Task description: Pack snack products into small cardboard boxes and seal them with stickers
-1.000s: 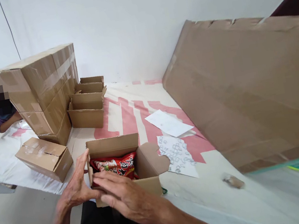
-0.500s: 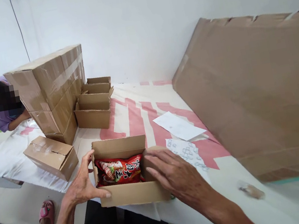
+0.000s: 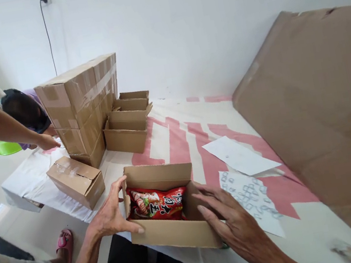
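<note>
One open carton (image 3: pixel 176 233) of smooth brown cardboard, oblong, serves as the landmark; one packet (image 3: pixel 159 204), red, glossy and pillow-shaped, printed with dark lettering and a food picture, lies inside it toward the left end. Two hands attend the carton. The left hand (image 3: pixel 113 212) grasps its left end, thumb laid along the front wall and fingers at the end wall. The right hand (image 3: pixel 231 214) is at its right end, fingers extended and spread; whether it grips the cardboard cannot be told.

Behind the carton and to its left stand three empty boxes (image 3: pixel 127 139), oblong and open-topped, in a row beside one stack (image 3: pixel 81 107) of cardboard boxes bound with shiny clear tape; the stack's full count is hidden. Left of the carton lies one closed box (image 3: pixel 76 183), its top creased and taped. Right of the carton lie two sheets of paper visible, one nearly blank (image 3: pixel 240 154) and one covered in grey marks (image 3: pixel 251 202). Farther right leans one large cardboard panel (image 3: pixel 325 132), flat and matt, with an uneven upper edge. Beneath the carton spreads one white cloth (image 3: pixel 180 108), wrinkled, with angular pink shapes. Well to the carton's left, two other people are partly visible: one purple sleeve (image 3: pixel 33 95) and one bare forearm (image 3: pixel 1 126), extended toward the cloth.
</note>
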A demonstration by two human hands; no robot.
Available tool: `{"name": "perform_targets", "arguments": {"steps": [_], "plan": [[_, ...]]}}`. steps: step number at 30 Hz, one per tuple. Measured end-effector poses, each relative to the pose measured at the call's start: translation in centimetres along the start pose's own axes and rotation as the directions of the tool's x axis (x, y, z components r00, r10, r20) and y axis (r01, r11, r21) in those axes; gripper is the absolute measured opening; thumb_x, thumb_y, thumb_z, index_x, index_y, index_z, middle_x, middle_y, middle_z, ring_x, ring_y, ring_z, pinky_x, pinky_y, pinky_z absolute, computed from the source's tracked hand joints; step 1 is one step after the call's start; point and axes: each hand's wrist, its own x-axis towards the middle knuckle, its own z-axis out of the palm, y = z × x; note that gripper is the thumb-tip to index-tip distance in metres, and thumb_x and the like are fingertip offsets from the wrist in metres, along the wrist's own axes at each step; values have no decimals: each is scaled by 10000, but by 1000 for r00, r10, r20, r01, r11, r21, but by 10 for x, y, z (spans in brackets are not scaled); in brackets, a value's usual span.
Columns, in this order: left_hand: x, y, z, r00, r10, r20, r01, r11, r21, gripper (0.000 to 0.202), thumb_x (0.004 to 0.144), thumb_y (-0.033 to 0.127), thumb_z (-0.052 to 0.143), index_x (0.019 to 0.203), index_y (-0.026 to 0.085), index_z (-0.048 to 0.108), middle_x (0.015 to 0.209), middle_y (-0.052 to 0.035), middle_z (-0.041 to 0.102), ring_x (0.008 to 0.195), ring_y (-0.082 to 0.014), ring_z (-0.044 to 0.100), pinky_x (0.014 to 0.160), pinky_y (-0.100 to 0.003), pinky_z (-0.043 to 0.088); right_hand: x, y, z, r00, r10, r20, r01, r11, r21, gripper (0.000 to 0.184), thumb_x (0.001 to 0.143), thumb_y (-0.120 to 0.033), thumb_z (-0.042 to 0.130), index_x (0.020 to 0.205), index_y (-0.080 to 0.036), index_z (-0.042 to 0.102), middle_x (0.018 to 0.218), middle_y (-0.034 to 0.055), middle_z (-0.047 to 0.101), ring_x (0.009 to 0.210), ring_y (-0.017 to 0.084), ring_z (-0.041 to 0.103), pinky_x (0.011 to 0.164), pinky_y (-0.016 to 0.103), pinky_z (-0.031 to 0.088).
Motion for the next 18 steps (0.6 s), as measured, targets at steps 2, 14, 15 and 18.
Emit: {"name": "perform_targets", "arguments": {"steps": [2, 14, 15, 18], "plan": [[0, -2, 0, 1000, 5, 0, -5, 1000, 7, 1415, 533, 543, 1013, 1660, 270, 203, 1698, -203, 267, 1567, -453, 309, 1183, -562, 444, 0, 0, 0, 1000, 5, 2, -5, 1000, 0, 301, 1051, -376, 500, 1201, -257, 733, 1330, 123, 695, 1222, 293, 683, 1029, 479, 601], [-1, -2, 2, 1000, 12, -13, -12, 1000, -21, 1444, 520, 581, 1010, 1655, 235, 188, 1695, -223, 276, 1561, -458, 328, 1212, -567, 423, 3, 2, -6, 999, -5, 47, 6, 1000, -19, 305, 1040, -407, 510, 1196, -264, 730, 1335, 120, 703, 1225, 301, 685, 1030, 488, 598], [-1, -1, 1, 1000, 11, -9, -11, 999, -35, 1436, 528, 580, 1008, 1654, 237, 185, 1687, -222, 290, 1561, -456, 331, 1203, -562, 436, 5, 1, -9, 998, -17, 56, 19, 999, -29, 298, 1041, -397, 513, 1196, -260, 728, 1335, 121, 705, 1224, 297, 685, 1024, 480, 600], [-1, 2, 1, 1000, 22, -10, -22, 999, -43, 1409, 559, 597, 993, 1650, 240, 176, 1674, -216, 317, 1555, -457, 340, 1211, -575, 425, 14, -7, -18, 993, -51, 110, 60, 995, -78, 267, 1038, -359, 524, 1180, -248, 721, 1336, 120, 708, 1212, 288, 685, 993, 458, 611]]}}
